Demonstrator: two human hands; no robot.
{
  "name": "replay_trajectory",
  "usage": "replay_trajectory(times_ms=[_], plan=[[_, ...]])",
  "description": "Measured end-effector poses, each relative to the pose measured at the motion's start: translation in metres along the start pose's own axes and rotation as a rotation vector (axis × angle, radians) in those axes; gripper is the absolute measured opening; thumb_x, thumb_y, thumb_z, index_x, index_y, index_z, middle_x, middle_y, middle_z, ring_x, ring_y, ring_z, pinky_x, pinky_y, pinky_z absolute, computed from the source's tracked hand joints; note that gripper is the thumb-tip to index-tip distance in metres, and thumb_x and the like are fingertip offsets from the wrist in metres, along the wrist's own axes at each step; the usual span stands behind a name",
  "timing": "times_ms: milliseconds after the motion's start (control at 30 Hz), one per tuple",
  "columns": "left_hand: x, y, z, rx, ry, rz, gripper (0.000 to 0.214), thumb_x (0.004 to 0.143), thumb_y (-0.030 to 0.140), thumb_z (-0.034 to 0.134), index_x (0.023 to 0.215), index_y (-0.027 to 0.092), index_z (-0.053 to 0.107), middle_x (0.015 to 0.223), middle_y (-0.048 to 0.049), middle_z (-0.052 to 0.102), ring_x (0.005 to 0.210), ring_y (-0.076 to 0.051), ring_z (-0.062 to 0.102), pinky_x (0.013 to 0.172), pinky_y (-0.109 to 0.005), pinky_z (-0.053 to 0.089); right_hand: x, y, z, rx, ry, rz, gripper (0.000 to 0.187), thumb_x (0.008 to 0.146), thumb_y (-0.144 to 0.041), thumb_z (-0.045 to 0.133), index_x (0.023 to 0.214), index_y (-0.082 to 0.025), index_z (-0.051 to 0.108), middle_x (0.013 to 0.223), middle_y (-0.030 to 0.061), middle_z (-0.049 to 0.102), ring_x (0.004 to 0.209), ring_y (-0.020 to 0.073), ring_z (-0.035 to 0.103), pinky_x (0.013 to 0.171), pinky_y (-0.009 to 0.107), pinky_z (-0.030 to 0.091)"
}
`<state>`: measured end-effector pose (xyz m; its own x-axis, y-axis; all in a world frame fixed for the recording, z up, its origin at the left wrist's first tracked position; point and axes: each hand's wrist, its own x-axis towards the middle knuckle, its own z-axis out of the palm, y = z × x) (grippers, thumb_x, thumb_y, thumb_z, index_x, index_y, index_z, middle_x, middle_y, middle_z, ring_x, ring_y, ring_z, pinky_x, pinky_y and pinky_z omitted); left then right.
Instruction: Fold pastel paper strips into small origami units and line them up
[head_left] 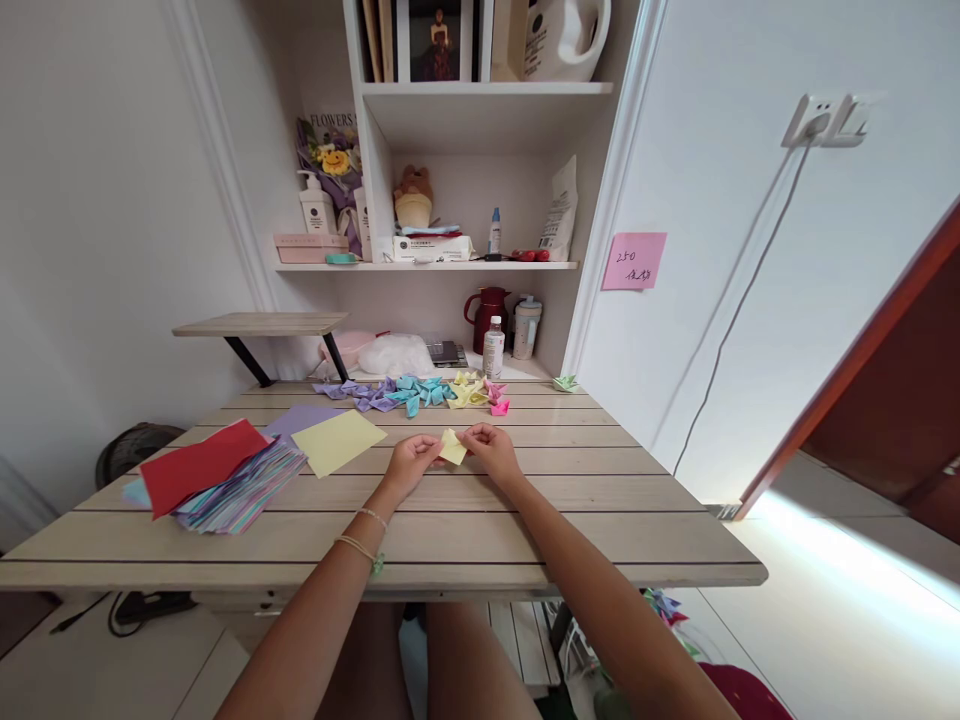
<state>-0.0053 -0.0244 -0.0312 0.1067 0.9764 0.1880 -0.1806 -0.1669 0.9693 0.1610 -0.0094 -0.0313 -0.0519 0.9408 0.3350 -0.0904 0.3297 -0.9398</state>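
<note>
Both my hands meet over the middle of the wooden table [465, 540], pinching a small folded yellow paper [453, 447] between them. My left hand [412, 462] grips its left side with curled fingers, and my right hand [488, 448] grips its right side. A flat yellow sheet [338, 441] lies just left of my left hand. Behind the hands runs a row of folded paper pieces [414, 392] in purple, blue, yellow and pink.
A fanned stack of coloured paper topped by a red sheet [201, 466] sits at the table's left. A small green folded piece [564, 382] rests near the wall. Shelves behind hold a bottle [493, 348], a red jug [487, 312] and boxes. A pink note [634, 260] is stuck on the wall.
</note>
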Motion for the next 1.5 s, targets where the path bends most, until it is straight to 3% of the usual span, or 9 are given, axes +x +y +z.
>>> replay_trajectory(times_ms=[200,400,633,867,1100,1233,1500], plan=[[-0.0004,0.0022,-0.001,-0.077,0.007,-0.059,0.05,0.055,0.025,0.077,0.096,0.014,0.05,0.077,-0.0082,0.069,0.072,-0.018,0.066,0.068,-0.031,0.054,-0.0002,-0.0004,0.0002,-0.019,0.023,0.007,0.036,0.057,-0.047,0.07,0.076,-0.018,0.061,0.053,0.0003,0.061,0.052,0.015,0.056,0.053,0.027,0.047],[-0.0001,0.0013,0.0001,-0.065,0.011,-0.07,0.036,0.057,0.03,0.076,0.082,0.011,0.059,0.073,-0.009,0.069,0.067,-0.018,0.066,0.068,-0.032,0.055,0.0015,-0.0003,0.0,0.056,0.058,0.022,0.035,0.057,-0.05,0.07,0.073,-0.019,0.061,0.062,0.0023,0.064,0.059,0.0171,0.059,0.055,0.029,0.049],[0.0011,0.0003,-0.0012,-0.071,0.1,0.014,0.032,0.054,0.03,0.077,0.076,0.01,0.065,0.073,-0.0064,0.068,0.066,-0.015,0.064,0.073,-0.032,0.054,-0.0012,-0.0031,-0.0007,0.118,-0.163,0.058,0.037,0.049,-0.04,0.076,0.075,-0.018,0.06,0.069,0.0009,0.065,0.062,0.0157,0.06,0.06,0.028,0.049],[0.002,-0.0007,-0.0022,-0.004,0.04,0.042,0.031,0.056,0.035,0.074,0.074,0.011,0.065,0.074,-0.0049,0.068,0.06,-0.012,0.061,0.065,-0.027,0.052,-0.0046,-0.0061,-0.0002,0.145,-0.276,0.034,0.05,0.053,-0.034,0.076,0.098,-0.021,0.059,0.075,0.0,0.066,0.062,0.0143,0.06,0.06,0.028,0.049],[0.002,-0.0008,-0.0016,-0.007,0.023,0.04,0.029,0.057,0.035,0.073,0.072,0.012,0.063,0.068,-0.0032,0.067,0.058,-0.012,0.061,0.061,-0.024,0.05,-0.0045,-0.0072,-0.0023,-0.028,-0.209,0.019,0.026,0.057,-0.04,0.072,0.069,-0.017,0.069,0.065,0.0027,0.064,0.057,0.0149,0.056,0.056,0.027,0.047],[0.0,0.0007,-0.0001,-0.019,0.004,0.002,0.03,0.056,0.033,0.075,0.073,0.012,0.062,0.065,-0.005,0.067,0.059,-0.015,0.063,0.06,-0.026,0.051,-0.0031,-0.0052,-0.0037,-0.019,-0.142,0.029,0.025,0.057,-0.039,0.071,0.068,-0.017,0.068,0.063,0.0015,0.063,0.058,0.0144,0.055,0.055,0.025,0.045],[-0.002,0.0022,-0.0003,-0.03,0.049,-0.008,0.029,0.052,0.029,0.078,0.07,0.011,0.063,0.066,-0.0042,0.067,0.06,-0.014,0.063,0.069,-0.029,0.053,-0.0031,-0.002,0.0005,0.04,-0.156,0.127,0.03,0.056,-0.043,0.071,0.066,-0.015,0.067,0.062,0.0013,0.063,0.058,0.0138,0.055,0.054,0.024,0.043]])
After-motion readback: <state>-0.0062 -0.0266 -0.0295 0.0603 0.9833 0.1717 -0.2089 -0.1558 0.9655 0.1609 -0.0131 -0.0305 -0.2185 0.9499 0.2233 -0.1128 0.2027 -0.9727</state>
